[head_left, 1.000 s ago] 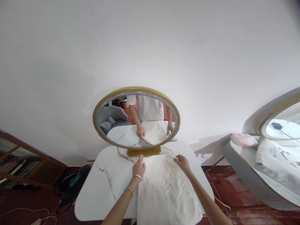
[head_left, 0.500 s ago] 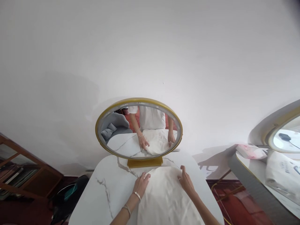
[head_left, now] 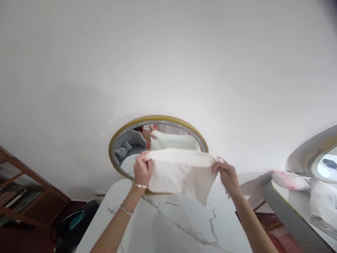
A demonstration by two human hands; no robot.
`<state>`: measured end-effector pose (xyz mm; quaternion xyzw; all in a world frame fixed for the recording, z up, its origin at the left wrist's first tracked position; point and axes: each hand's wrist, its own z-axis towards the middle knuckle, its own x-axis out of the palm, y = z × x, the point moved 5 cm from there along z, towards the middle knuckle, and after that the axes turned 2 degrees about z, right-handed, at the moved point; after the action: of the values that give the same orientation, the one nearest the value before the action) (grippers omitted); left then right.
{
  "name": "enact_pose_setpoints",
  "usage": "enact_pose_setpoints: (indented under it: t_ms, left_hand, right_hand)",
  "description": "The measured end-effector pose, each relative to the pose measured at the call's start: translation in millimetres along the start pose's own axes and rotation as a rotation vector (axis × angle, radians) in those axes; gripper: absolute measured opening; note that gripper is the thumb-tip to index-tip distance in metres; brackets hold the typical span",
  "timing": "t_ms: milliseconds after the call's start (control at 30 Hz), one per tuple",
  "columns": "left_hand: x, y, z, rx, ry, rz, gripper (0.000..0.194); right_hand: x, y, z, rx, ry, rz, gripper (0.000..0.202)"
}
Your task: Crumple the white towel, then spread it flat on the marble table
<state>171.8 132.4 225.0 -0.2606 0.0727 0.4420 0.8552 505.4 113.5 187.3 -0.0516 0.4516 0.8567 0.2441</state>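
A white cloth [head_left: 181, 172] hangs in the air above the marble-patterned white table [head_left: 171, 225], stretched between my two hands and a little blurred. My left hand [head_left: 142, 169] grips its upper left corner, with bracelets on that wrist. At the upper right corner, the fingers of my right hand [head_left: 228, 175] are pinched on the cloth. Behind it stands an oval mirror [head_left: 158, 118] with a gold rim, its lower right part hidden by the cloth. The cloth and some fingers are reflected in the glass.
To the right, a second table [head_left: 286, 200] carries a pink-and-white packet [head_left: 289, 180], a folded white cloth item [head_left: 323, 202] and another oval mirror [head_left: 329, 161]. A wooden shelf [head_left: 28, 189] with books is at the left, near a black bag-like object [head_left: 76, 225]. A white wall [head_left: 168, 63] rises behind.
The cloth lay spread on the table under my hands. Both hands have taken its corners and lifted it up in front of the mirror, baring the tabletop beneath.
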Motion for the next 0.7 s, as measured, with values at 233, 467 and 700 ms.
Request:
enact_pose_setpoints:
  t_ms: [233, 467, 700]
  left_hand:
    - [-18.8, -49, 130, 0.240, -0.207, 0.171, 0.024]
    - [7.7, -59, 124, 0.456, -0.004, 0.278, 0.041]
    - [25.5, -70, 127, 0.564, 0.057, 0.318, 0.039]
  right_hand:
    - [14, 93, 99, -0.253, -0.262, -0.216, 0.039]
    - [57, 85, 98, -0.308, -0.479, -0.510, 0.029]
    - [85, 74, 86, -0.402, -0.510, -0.538, 0.050]
